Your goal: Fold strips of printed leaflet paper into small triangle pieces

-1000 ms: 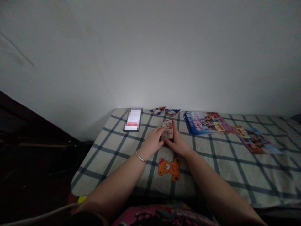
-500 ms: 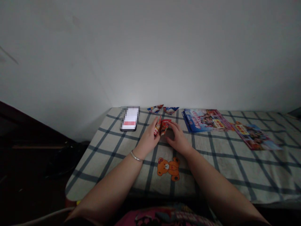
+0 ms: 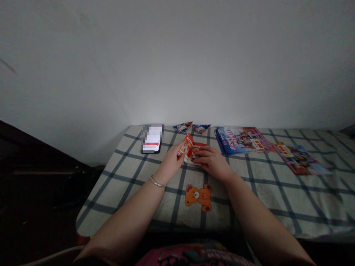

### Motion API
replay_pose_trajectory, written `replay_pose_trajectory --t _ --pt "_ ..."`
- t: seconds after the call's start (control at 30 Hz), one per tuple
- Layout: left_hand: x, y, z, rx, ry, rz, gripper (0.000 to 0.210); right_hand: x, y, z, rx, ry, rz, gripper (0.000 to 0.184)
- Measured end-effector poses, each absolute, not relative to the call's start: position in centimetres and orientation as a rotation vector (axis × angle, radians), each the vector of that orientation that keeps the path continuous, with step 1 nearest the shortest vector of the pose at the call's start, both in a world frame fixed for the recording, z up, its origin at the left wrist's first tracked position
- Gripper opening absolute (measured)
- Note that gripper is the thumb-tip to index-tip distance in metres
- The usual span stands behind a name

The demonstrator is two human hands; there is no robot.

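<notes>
Between my hands is a folded red printed paper sheet (image 3: 189, 147), its two halves standing up at an angle with a crease in the middle. My left hand (image 3: 172, 159) grips the sheet's left half, thumb on the near side; a silver bangle is on that wrist. The fingers of my right hand (image 3: 213, 162) are bent over the right half and hold it near the tablecloth. Just beyond the sheet stand two folded blue and red paper pieces (image 3: 183, 127), side by side near the wall.
A phone (image 3: 152, 139) with a lit, blurred screen lies to the left. On the right are a stack of printed leaflets (image 3: 238, 140) and another leaflet (image 3: 302, 159). The checked tablecloth (image 3: 133, 162) bears an orange bear picture (image 3: 198, 197). A white wall (image 3: 194, 74) borders the far edge.
The red sheet has opened wider, showing more of its printed face. My right hand has moved from its upper right edge to lie over the right half.
</notes>
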State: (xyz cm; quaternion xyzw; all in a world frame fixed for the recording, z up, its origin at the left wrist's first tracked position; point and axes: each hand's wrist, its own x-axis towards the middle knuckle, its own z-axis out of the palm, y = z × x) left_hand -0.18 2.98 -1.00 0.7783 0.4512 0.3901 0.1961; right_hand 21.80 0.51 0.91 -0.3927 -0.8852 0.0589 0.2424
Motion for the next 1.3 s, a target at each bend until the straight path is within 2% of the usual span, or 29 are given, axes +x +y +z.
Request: replay_pose_trajectory --t 0.37,0.97,1.3 --pt "-0.47 3.10 -0.91 2.168 1.301 1.101 0.044 22.03 0.59 0.55 -1.067 -2.460 0.272 0.024" --pt "-0.51 3.25 -1.19 2.231 1.309 1.064 0.043 22.04 0.65 0.62 -1.042 -2.418 0.362 0.023" --pt "-0.51 3.20 -1.07 2.287 1.255 1.044 0.047 22.46 0.76 0.81 -1.040 -2.440 0.367 0.014"
